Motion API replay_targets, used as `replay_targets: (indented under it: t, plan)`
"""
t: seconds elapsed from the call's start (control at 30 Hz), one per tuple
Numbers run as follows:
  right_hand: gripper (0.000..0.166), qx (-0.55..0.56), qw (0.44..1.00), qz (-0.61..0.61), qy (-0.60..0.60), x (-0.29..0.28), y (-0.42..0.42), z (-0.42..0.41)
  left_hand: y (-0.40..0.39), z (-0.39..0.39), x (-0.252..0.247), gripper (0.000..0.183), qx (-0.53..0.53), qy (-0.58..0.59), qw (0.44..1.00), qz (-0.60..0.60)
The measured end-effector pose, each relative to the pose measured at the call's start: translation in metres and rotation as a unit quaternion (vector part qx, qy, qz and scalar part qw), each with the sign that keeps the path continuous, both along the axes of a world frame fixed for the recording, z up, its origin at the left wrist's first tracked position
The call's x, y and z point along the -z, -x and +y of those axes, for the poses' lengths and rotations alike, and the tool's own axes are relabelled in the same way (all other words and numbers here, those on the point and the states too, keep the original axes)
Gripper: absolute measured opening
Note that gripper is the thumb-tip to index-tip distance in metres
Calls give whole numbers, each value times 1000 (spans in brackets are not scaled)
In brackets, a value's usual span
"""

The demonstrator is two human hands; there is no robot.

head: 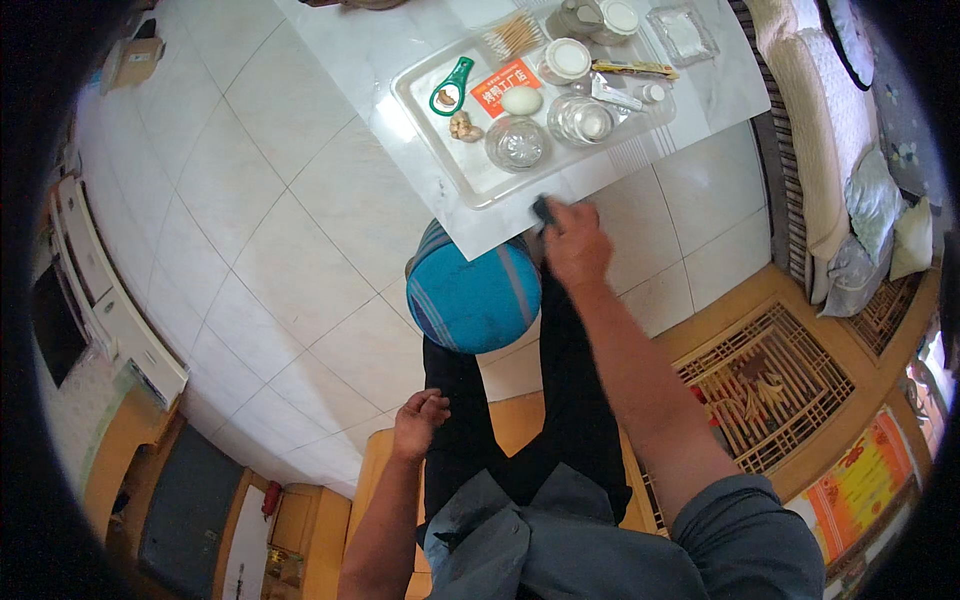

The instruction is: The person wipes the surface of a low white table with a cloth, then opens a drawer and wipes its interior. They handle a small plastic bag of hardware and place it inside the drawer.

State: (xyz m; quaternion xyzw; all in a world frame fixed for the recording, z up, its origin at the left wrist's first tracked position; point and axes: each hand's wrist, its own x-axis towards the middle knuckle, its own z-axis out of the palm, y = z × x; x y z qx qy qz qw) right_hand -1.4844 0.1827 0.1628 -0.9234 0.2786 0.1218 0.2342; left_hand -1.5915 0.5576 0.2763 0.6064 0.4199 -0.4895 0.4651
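Observation:
My right hand (577, 244) grips a small dark object (543, 211), blurred, beside the front edge of the white table (480, 232). Over my left thigh, my left hand (422, 424) has its fingers curled, with nothing visible in them. A clear plastic tray (480, 201) on the table carries a green-handled magnifying glass (462, 73), a piece of ginger (465, 127) and a pale egg (521, 100) against a red printed card (495, 79). Two clear glass jars (517, 144) (581, 120), a white-lidded jar (565, 60), a white tube (615, 91) and a box of cotton swabs (514, 35) are there too.
A round blue fabric-covered stool (474, 300) stands partly under the table corner, before my knees. A square glass dish (682, 34) sits at the table's far right. Cushions (874, 195) lie on the sofa at right. White cabinets (105, 300) line the left.

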Motion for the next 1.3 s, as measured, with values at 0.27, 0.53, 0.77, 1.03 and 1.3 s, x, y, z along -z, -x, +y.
replay_targets:
  t: [0.27,0.53,0.77,1.03,1.3]
  plan:
    - [47,-112,991,-9,-65,-10,-9,78,-1,-2,1,34,1,6,1000,-7]
    - [44,-246,940,53,-230,-79,-99,105,19,0,17,32,-63,33,997,-22]
    - [41,-226,945,-33,-235,-81,-267,119,36,27,23,29,-167,9,985,-37]
    - [56,-388,895,-47,213,-6,-336,110,46,84,29,24,-209,-46,976,-36]
    - [51,-539,789,-114,271,15,-267,131,39,95,33,25,-223,-47,974,1]
